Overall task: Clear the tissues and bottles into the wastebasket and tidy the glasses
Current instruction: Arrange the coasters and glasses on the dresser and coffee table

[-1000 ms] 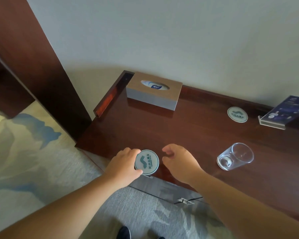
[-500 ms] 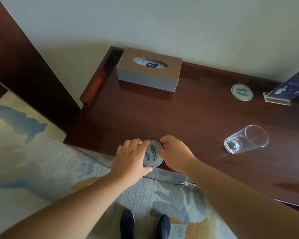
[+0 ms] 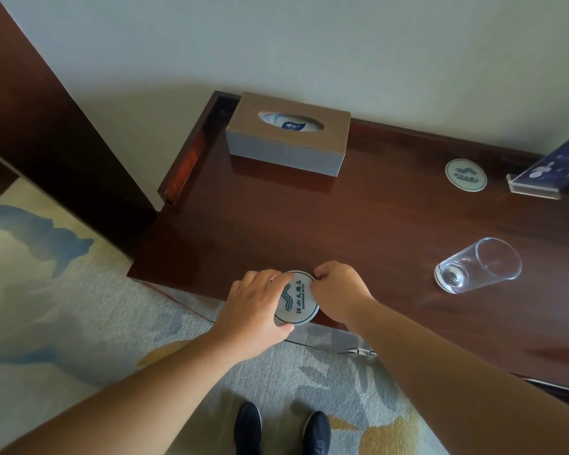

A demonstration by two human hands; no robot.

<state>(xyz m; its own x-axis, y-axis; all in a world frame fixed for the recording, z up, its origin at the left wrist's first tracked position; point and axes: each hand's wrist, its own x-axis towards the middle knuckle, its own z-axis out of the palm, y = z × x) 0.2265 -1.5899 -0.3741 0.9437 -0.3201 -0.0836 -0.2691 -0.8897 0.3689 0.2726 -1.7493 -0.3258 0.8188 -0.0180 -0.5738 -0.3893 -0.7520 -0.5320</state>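
A round white coaster [image 3: 297, 298] with a green logo sits at the front edge of the dark wooden desk [image 3: 375, 244]. My left hand [image 3: 255, 310] grips its left side and my right hand [image 3: 337, 292] pinches its right edge. A clear drinking glass [image 3: 478, 266] lies on its side to the right, mouth pointing away, on what looks like another coaster. A second coaster [image 3: 465, 175] lies flat near the back of the desk. No bottles, loose tissues or wastebasket are in view.
A brown tissue box [image 3: 288, 133] stands at the back left corner of the desk. A blue card in an acrylic stand [image 3: 552, 169] is at the back right. Patterned carpet [image 3: 63, 307] and my black shoes [image 3: 281, 428] are below the desk edge.
My right hand has closed in on the coaster's right edge, so both hands now hold it. The coaster has tilted flatter toward the desk edge, and my head has shifted.
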